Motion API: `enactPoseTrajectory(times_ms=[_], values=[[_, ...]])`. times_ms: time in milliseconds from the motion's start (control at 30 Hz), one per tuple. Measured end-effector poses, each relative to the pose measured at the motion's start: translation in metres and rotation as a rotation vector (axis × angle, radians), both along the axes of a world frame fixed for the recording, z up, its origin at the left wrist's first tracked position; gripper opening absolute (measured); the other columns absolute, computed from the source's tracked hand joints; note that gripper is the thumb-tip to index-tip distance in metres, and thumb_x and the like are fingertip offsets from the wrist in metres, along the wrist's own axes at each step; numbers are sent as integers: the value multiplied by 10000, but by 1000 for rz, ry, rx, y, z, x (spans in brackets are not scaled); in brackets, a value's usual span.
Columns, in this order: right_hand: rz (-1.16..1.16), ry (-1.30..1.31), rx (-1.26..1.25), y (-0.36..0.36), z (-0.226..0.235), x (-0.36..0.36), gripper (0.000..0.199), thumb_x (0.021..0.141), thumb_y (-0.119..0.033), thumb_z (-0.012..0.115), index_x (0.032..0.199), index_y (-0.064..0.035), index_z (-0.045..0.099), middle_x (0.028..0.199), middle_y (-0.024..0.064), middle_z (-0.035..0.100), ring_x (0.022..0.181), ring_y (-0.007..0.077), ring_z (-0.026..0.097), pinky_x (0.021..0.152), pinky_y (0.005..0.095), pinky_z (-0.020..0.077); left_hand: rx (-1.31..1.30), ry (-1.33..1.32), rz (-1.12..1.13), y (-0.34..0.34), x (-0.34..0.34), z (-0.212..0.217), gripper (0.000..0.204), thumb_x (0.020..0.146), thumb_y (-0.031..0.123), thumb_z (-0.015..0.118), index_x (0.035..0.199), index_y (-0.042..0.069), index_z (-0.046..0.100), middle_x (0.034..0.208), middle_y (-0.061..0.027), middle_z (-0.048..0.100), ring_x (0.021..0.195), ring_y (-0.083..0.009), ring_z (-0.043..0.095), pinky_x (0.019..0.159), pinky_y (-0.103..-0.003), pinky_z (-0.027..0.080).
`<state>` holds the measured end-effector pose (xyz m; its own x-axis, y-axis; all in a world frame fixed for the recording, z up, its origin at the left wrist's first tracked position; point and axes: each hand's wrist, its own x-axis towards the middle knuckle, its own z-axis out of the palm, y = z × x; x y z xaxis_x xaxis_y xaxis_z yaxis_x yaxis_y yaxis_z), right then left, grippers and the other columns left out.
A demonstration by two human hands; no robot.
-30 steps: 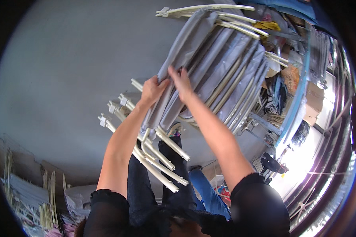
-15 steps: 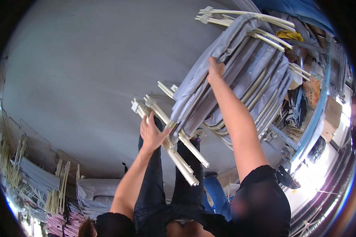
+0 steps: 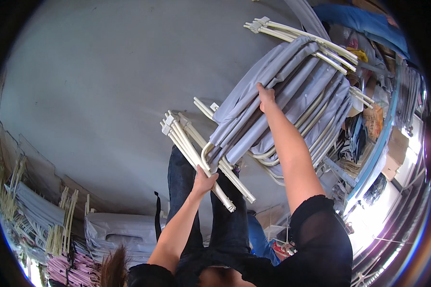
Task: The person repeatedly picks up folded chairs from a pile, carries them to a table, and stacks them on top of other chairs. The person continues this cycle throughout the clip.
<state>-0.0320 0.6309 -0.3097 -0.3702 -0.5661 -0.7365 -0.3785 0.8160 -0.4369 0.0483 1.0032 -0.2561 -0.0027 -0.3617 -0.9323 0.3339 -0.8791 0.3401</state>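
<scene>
A bundle of folded frames with grey fabric covers (image 3: 246, 81) and cream metal tubes leans in front of me, to the right of centre. My left hand (image 3: 205, 183) is closed around the cream tube legs (image 3: 182, 138) at the bundle's near end, below their white plastic joint. Higher up, my right hand (image 3: 267, 97) grips a fold of the grey fabric along the side, its thumb on top and its other fingers partly hidden. More cream tubes (image 3: 306, 38) with a similar joint stick out at the bundle's far end.
At the lower left stand stacked grey padded pieces (image 3: 124, 225), cream tubes (image 3: 64, 220) and pink tubes (image 3: 72, 270). A cluttered shelf with a blue rail (image 3: 373, 162) and a cardboard box (image 3: 396, 148) lines the right. Someone in blue jeans (image 3: 261, 237) is close behind the bundle.
My left hand has slid down the tubes from near the joint and closed around them. My right hand, still on the fabric, sits slightly lower and farther right along with the bundle.
</scene>
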Motion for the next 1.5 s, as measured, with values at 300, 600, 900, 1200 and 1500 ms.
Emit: enactPoseTrajectory(times_ms=[300,600,900,1200,1500], values=[[580,84,-91,80,62,-44,271,773,-229,606,964,-44,551,873,110,617,822,275,584,714,377,460,-113,-360,-349,-22,22,93,496,775,395,608,1097,27,526,1043,-201,588,1030,-352,532,858,-417,435],[1593,-144,-180,199,197,-43,217,815,-222,584,844,-6,592,718,75,612,659,139,570,609,294,461,120,-875,80,269,30,196,214,792,232,519,893,77,625,904,-148,619,892,-317,578,795,-418,459],[1845,-294,-12,285,238,24,147,855,-135,539,943,-21,569,764,40,588,637,105,555,553,234,448,558,-893,620,477,-56,236,250,771,264,550,879,56,637,890,-150,642,883,-313,604,772,-387,480],[1830,-672,8,528,271,316,163,861,-135,531,917,12,575,738,28,573,650,83,514,577,218,414,448,-921,1339,682,218,240,377,779,326,635,1021,41,591,956,-69,628,859,-190,590,705,-316,481],[1888,-727,672,808,211,557,165,893,-135,513,989,-8,553,820,19,566,758,87,539,685,225,444,746,-1026,1581,960,558,107,1062,577,509,766,1310,-70,261,1302,-248,376,1194,-321,411,968,-382,367]])
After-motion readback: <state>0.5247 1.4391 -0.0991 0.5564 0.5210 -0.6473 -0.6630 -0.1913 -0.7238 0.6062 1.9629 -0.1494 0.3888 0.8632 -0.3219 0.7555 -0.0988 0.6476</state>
